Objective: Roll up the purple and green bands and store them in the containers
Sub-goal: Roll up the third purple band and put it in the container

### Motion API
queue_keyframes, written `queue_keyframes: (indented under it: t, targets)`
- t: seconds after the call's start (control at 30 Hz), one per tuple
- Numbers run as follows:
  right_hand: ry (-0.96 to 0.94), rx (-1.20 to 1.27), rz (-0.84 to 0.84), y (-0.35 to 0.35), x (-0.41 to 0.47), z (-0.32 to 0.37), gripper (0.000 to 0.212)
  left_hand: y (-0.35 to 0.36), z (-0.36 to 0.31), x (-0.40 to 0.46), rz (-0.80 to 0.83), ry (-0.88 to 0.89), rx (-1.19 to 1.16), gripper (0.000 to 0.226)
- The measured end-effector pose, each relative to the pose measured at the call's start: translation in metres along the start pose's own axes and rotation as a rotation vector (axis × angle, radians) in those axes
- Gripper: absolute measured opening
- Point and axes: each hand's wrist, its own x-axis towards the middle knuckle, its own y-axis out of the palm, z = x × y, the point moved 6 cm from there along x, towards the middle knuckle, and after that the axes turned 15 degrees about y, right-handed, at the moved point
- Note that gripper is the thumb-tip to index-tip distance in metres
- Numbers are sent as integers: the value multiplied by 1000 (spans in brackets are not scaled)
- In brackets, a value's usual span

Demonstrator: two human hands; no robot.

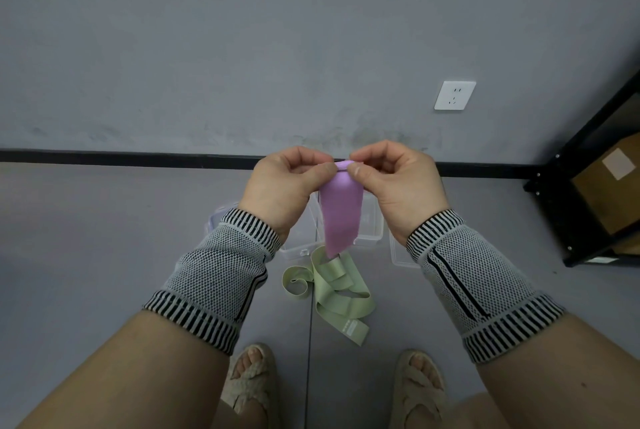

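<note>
Right now both hands are working at the top end of the purple band point(341, 212). The left hand point(285, 186) is pinching that end between its thumb and curled fingers, and the right hand point(398, 182) is pinching the same end from the other side, thumb tips almost meeting over a small rolled edge of the band. From that grasp the purple band is hanging straight down between the two wrists, its free lower end dangling just above the green band point(337, 290).

Below the hands, the green band is lying loose on the grey floor point(104, 238) in a heap of flat loops and folds, untouched by either hand. Behind the hanging purple strip, and partly hidden by it and by the left wrist, clear plastic containers point(370, 227) are sitting on the floor; how many there are cannot be told for certain. Another clear plastic piece point(401, 257) is showing just under the right wrist, mostly covered by the sleeve.

Both forearms are wearing knitted grey wrist sleeves point(221, 276) with striped cuffs. Nearer than the hands, two feet in woven sandals point(251, 383) are standing on the floor. Far to the right of the right hand, a black shelf frame point(554, 207) is standing with a cardboard box point(609, 186) inside it, and above that hand a white wall socket point(454, 95) is showing on the grey wall.
</note>
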Motion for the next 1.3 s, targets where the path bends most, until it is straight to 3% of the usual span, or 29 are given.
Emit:
queue_keyframes:
  t: [0.3, 0.7, 0.9, 1.1, 1.3]
  targets:
    - [77, 29, 63, 3, 0, -5, 7, -2, -5, 0, -1, 35, -21, 17]
    - [11, 48, 43, 1, 0, 0, 25, -1, -4, -1, -3, 2, -34, 9]
    - [43, -7, 83, 4, -1, -2, 11, -4, -5, -1, 7, 24, -6, 14]
    - [65, 109, 110, 3, -1, -2, 17, -3, 1, 0, 7, 0, 35, 11]
    - [-8, 29, 62, 4, -3, -3, 20, -7, 0, 2, 6, 33, 85, 13]
